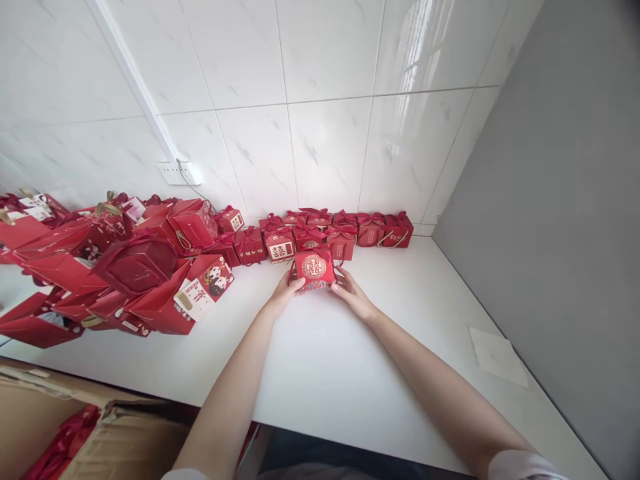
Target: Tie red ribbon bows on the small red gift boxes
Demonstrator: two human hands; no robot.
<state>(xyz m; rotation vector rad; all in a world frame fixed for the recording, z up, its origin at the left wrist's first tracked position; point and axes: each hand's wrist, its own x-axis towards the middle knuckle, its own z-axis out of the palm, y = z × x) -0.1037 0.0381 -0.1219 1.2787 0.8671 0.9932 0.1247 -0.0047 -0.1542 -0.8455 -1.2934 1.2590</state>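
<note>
A small red gift box [314, 267] with a round gold emblem is held between both hands, at the front of a row of similar boxes. My left hand [285, 293] grips its left side, the thumb at the lower front corner. On the right side, my right hand [353, 293] presses with its fingers around the edge. Right behind it stand ribbon-tied red boxes, among them one with a white label [281, 249] and a plain red one [341, 244]. The underside of the held box is hidden.
Larger red boxes and bags [145, 263] are piled on the left of the white table [320, 373]. An open cardboard box [130, 443] stands below the front edge. White paper [497, 355] lies at right, beside a grey panel [565, 200]. A tiled wall [330, 147] rises behind.
</note>
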